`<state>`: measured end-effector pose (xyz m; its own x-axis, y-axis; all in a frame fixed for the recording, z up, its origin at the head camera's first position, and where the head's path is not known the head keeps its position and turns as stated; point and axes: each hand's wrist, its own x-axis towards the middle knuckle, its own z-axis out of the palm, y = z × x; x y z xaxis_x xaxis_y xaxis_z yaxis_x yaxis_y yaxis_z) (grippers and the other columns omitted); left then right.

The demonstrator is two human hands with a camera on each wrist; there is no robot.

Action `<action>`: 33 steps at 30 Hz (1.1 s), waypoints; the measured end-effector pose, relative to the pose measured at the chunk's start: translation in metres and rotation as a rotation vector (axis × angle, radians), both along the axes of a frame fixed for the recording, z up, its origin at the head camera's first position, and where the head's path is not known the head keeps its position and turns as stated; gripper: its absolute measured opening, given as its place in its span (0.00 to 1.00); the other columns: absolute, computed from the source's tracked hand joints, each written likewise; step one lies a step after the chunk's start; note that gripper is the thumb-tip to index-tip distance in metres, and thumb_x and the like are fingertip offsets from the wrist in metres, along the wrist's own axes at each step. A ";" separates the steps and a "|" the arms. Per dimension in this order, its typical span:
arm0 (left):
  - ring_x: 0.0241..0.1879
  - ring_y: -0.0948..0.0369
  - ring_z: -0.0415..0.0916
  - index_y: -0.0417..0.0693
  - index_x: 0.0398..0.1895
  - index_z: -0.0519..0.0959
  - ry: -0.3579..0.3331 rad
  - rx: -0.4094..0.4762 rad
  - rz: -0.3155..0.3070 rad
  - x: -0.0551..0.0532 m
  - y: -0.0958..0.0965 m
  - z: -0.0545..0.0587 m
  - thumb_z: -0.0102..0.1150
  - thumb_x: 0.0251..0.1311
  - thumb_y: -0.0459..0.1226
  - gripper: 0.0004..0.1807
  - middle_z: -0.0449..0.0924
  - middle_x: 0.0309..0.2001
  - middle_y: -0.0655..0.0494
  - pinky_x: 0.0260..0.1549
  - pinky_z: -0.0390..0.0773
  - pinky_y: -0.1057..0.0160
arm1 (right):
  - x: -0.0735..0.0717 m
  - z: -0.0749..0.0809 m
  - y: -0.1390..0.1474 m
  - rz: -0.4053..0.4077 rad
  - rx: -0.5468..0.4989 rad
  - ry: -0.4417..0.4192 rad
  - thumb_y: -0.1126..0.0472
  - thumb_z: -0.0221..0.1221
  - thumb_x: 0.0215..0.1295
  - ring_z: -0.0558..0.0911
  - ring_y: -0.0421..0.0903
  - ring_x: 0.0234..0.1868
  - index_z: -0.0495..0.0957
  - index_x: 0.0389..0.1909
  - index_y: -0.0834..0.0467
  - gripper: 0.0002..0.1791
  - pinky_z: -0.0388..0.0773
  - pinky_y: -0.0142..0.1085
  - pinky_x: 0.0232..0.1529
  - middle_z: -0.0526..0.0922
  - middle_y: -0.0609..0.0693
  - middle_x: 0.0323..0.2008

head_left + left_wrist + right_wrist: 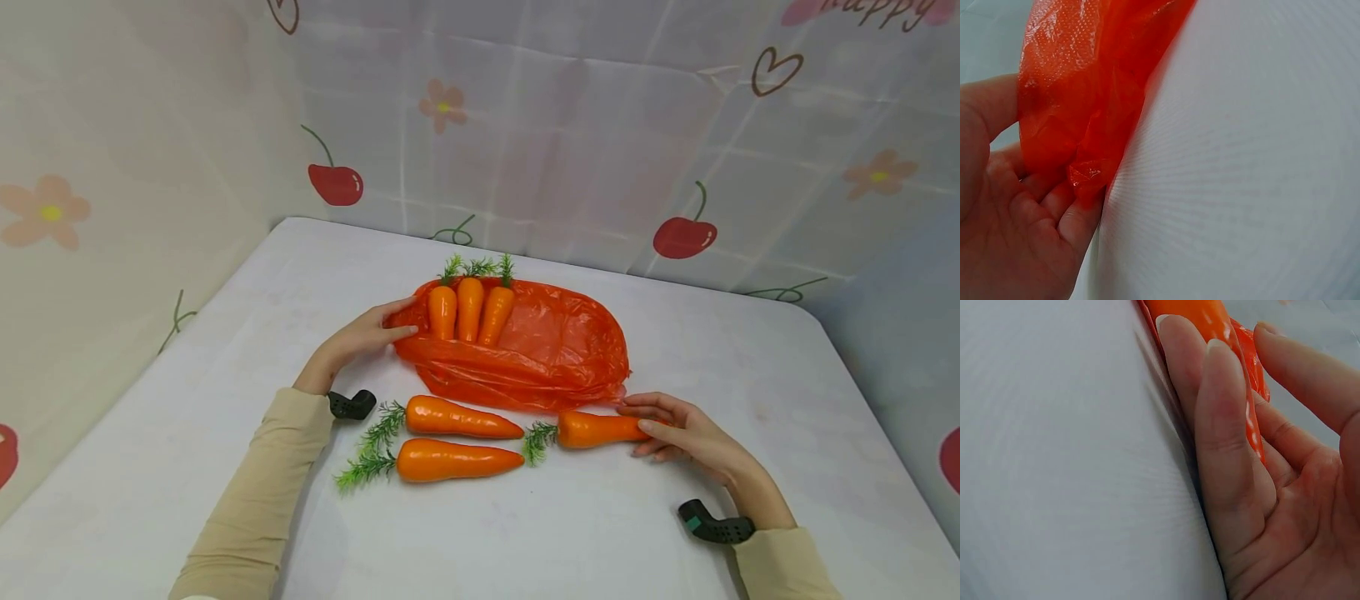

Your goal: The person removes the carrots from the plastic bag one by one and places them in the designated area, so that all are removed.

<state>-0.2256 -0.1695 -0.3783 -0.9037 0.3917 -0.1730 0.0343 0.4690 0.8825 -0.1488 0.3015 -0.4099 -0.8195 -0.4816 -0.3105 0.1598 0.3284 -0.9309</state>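
Note:
My left hand [362, 333] holds the left end of a red plastic bag [562, 325], thumb on one side and fingers on the other. Its film [1066, 69] lies between them in the left wrist view. Three upright orange carrots with green tops, such as the middle carrot [470, 304], stand in the bag's left part, their lower ends hidden. My right hand [697, 437] grips the tapered end of another carrot [588, 429] lying in front of the bag. That carrot [1204, 315] runs between thumb and fingers in the right wrist view.
Two more carrots lie side by side in front of the bag: a back carrot [457, 417] and a front carrot [457, 461], leafy tops leftward. The white table [525, 533] meets a printed curtain [555, 150] behind. Black wrist cameras, such as the right wrist camera [716, 525], sit on both wrists.

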 end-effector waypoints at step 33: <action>0.64 0.47 0.45 0.40 0.67 0.51 0.027 0.005 -0.010 -0.001 -0.001 -0.002 0.50 0.61 0.39 0.34 0.48 0.66 0.40 0.61 0.45 0.47 | -0.002 -0.007 0.002 0.024 0.009 0.085 0.60 0.53 0.62 0.80 0.59 0.30 0.60 0.60 0.60 0.26 0.78 0.39 0.25 0.74 0.48 0.53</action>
<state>-0.2267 -0.1706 -0.3808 -0.9041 0.4013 -0.1468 0.0627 0.4645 0.8834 -0.1505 0.3036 -0.4169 -0.8315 -0.4989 -0.2444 0.0721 0.3393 -0.9379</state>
